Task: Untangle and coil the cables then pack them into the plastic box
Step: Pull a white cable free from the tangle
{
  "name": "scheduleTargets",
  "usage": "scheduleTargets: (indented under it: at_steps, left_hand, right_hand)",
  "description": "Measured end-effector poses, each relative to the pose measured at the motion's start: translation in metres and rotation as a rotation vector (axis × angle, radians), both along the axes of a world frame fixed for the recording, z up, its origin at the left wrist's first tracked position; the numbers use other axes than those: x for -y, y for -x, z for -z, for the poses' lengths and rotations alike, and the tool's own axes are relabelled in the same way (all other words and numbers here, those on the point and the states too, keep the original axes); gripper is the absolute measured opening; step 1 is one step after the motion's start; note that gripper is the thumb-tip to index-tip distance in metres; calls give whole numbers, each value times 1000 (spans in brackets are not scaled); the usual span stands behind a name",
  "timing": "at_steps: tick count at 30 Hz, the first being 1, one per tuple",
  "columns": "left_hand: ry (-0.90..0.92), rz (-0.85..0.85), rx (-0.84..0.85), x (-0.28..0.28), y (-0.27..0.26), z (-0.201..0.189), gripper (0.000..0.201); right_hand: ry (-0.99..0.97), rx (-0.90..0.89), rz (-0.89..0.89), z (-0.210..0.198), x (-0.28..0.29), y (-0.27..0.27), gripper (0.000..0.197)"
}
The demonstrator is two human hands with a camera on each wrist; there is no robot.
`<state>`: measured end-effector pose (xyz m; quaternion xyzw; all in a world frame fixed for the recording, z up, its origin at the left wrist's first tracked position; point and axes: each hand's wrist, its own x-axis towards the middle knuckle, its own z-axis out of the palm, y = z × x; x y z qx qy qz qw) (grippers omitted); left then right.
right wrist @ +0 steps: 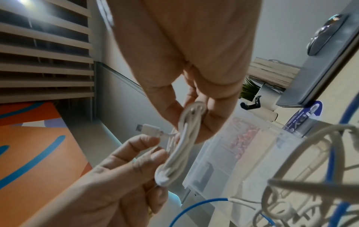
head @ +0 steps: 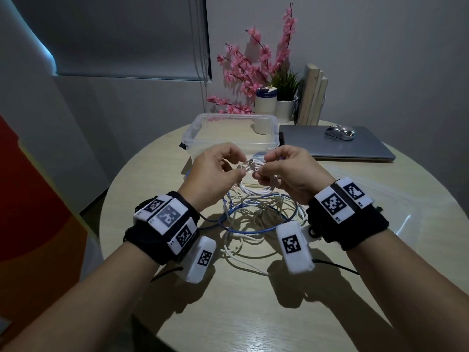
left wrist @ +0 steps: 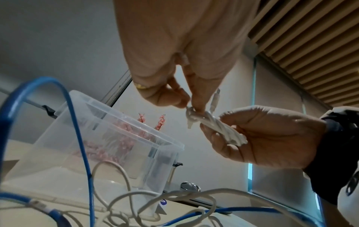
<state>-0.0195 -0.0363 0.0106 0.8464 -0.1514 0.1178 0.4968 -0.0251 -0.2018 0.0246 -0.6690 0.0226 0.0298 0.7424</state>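
Both hands hold one small coiled white cable [right wrist: 180, 150] in the air: the right hand [head: 291, 171] grips the bundle, and the left hand [head: 215, 171] pinches its end, probably to tie it. The clear plastic box [head: 228, 133] stands just behind the grip, and the tangled blue and white cables [head: 256, 219] lie below.

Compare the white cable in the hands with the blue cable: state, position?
The white cable is wound into a tight bundle; the blue cable sprawls in loose loops, tangled with other cables. The white cable is held above the table by the left hand and right hand; the blue cable lies on it, ungripped. Neither is in the plastic box.
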Motion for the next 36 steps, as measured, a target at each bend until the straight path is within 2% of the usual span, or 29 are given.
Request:
scheduleTargets:
  at_steps: [3, 7, 13, 17, 19, 25, 32, 36]
  left_hand:
    - [-42, 69, 18, 3, 2, 1, 14]
    - [-12, 12, 87, 7, 1, 2, 11]
    - [-66, -38, 91, 5, -2, 10, 11]
    - [-65, -51, 110, 4, -1, 10, 7]
    - [-47, -51, 125, 3, -1, 8, 6]
    - [114, -54, 23, 4, -4, 6, 8]
    - [118, -91, -39, 3, -6, 5, 10]
    - [140, -72, -74, 2, -5, 5, 10]
  right_hand:
    - [-7, 17, 33, -1, 1, -1, 29]
    - [12, 22, 32, -1, 0, 1, 26]
    - [-3, 27, -103, 0, 2, 3, 30]
    - [16, 38, -97, 1, 3, 2, 20]
    - [75, 40, -76, 1, 2, 2, 17]
    - [301, 126, -113, 3, 2, 2, 20]
    - [504, 203, -152, 2, 2, 3, 19]
    - [547, 212, -149, 4, 2, 2, 18]
